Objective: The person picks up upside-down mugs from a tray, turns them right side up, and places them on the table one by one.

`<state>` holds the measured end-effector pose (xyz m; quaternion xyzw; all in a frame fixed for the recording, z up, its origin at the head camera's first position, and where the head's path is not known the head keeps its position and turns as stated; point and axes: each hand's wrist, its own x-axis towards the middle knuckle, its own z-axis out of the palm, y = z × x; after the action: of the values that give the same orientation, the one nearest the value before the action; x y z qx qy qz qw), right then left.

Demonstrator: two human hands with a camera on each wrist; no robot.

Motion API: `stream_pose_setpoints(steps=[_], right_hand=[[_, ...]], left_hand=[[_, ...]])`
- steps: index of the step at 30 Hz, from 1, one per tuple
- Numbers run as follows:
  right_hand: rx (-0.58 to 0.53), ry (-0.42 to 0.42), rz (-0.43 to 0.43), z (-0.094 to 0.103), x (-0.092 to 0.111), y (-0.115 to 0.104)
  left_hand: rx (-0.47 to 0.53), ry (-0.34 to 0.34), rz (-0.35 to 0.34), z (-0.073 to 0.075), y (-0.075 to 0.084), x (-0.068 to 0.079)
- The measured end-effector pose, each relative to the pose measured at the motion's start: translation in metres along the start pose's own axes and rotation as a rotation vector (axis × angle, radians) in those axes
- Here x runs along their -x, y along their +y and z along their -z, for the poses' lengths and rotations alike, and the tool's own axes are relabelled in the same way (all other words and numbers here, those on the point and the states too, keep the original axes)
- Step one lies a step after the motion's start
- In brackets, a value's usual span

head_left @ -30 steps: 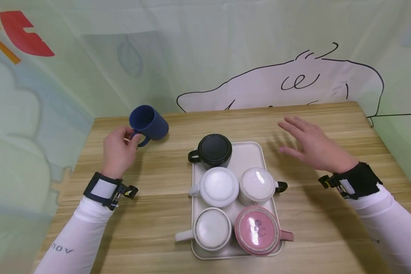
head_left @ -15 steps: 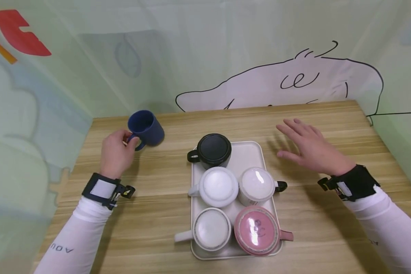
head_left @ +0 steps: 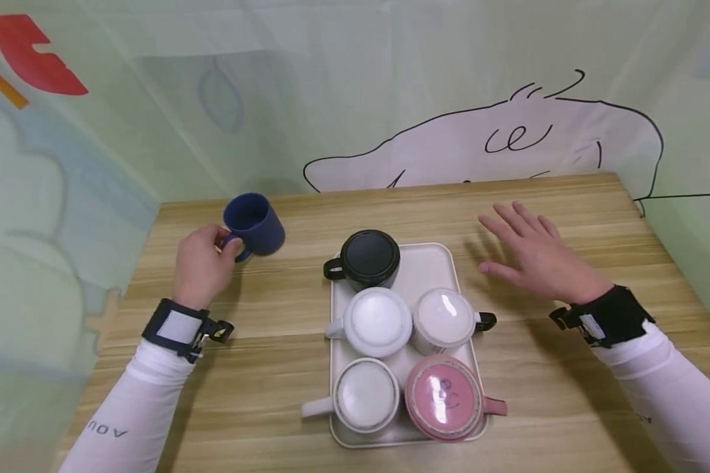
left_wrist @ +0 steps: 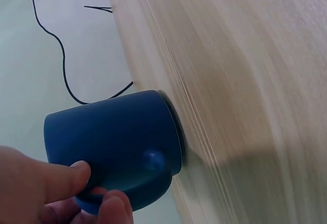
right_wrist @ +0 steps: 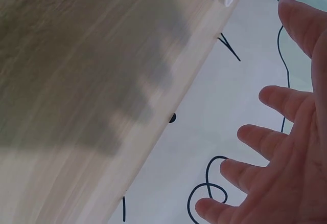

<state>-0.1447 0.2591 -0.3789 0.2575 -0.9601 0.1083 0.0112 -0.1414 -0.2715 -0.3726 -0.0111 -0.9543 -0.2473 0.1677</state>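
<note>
At the table's back left, my left hand (head_left: 204, 266) pinches the handle of a dark blue mug (head_left: 266, 230). The mug is upright with its mouth up, and its base appears to rest on the wood. In the left wrist view, the thumb and fingers close round the handle of the blue mug (left_wrist: 115, 132). My right hand (head_left: 538, 256) hovers over the table to the right of a pale tray (head_left: 428, 259), fingers spread and holding nothing. The right wrist view has the spread fingers of the right hand (right_wrist: 286, 147) with only tabletop and backdrop around them.
Several mugs stand upside down on the tray: a black mug (head_left: 371, 256) at the back left, a white mug (head_left: 380, 322), another white mug (head_left: 367, 395), a white mug with a black handle (head_left: 445, 318) and a pink mug (head_left: 445, 397). A printed cloth (head_left: 343, 85) hangs behind the table.
The blue mug has come down and turned from tilted to upright, with my left hand still holding its handle. My right hand has barely moved, and the mugs on the tray have stayed put.
</note>
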Motion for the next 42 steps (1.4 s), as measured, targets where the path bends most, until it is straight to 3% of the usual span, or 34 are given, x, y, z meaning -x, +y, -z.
stream_pose_setpoints(steps=[29, 42], right_hand=[[-0.018, -0.018, 0.006, -0.0089, 0.0069, 0.0054], [-0.039, -0.002, 0.034, -0.0031, 0.0099, 0.0008]], left_hand=[[-0.036, -0.049, 0.034, 0.0014, 0.0017, 0.0002], [-0.016, -0.057, 0.035, 0.0026, 0.0007, 0.0011]])
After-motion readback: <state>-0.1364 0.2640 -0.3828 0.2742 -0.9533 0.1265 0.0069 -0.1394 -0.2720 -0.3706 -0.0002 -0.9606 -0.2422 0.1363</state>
